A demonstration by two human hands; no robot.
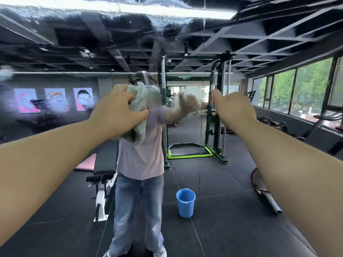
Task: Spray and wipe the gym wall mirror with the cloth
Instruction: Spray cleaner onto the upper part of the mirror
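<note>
The wall mirror (61, 52) fills the whole view, with wet, smeared patches across its top and left. My left hand (115, 115) grips a bunched pale green cloth (138, 106) and holds it up against the glass at about head height. My right hand (234, 108) is raised to the right of it, its back toward me and its fingers curled, with nothing seen in it. It stands slightly off the glass, apart from its blurred reflection (189, 104). No spray bottle is in view.
Everything else is reflection: a person in jeans, a blue bucket (185, 203) on the dark floor behind, a weight bench (104, 164) at left, a green-based cable rack (215, 112), windows along the right, posters on the far wall.
</note>
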